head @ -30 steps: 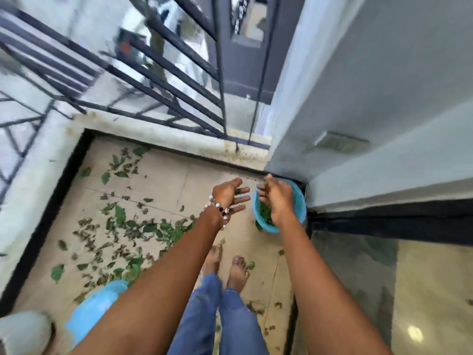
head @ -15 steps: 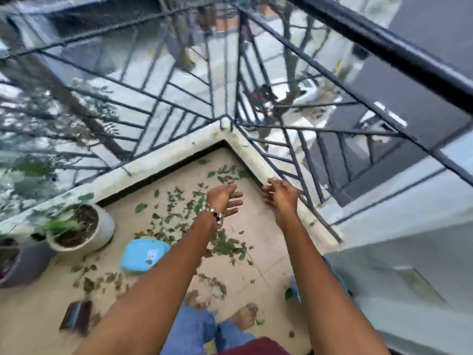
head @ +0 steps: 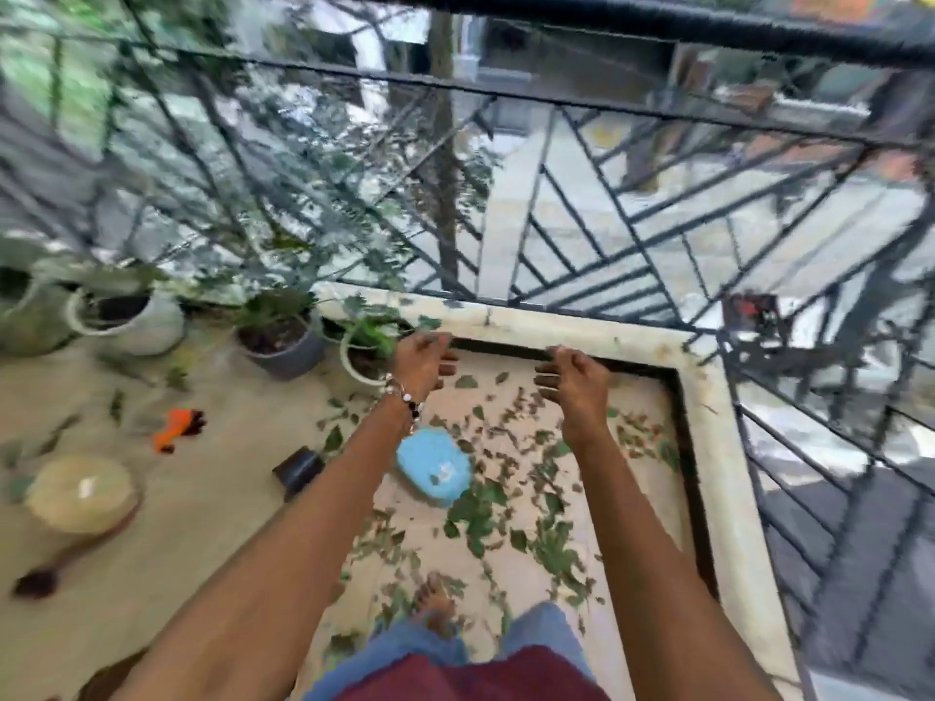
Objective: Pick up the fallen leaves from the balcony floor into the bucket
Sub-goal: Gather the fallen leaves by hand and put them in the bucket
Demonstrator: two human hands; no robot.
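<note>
Green and brown fallen leaves (head: pixel 511 503) lie scattered over the beige balcony floor, thickest between my arms and toward the right kerb. My left hand (head: pixel 422 359) with a beaded bracelet is stretched forward above the floor, fingers loosely curled, holding nothing. My right hand (head: pixel 571 379) hangs beside it, fingers relaxed and empty. The blue bucket is out of this view. A flat light-blue object (head: pixel 432 465) lies among the leaves under my left wrist.
Several potted plants (head: pixel 281 336) line the far left floor. An orange tool (head: pixel 177 427), a dark small box (head: pixel 298 468) and a round beige lid (head: pixel 81 490) lie at left. A black metal railing (head: pixel 607 204) on a white kerb (head: pixel 728 478) bounds the balcony.
The view has swung left, away from the wall and the blue bucket, toward the railing and pots. Both hands have left the bucket and now hang empty over the leaves.
</note>
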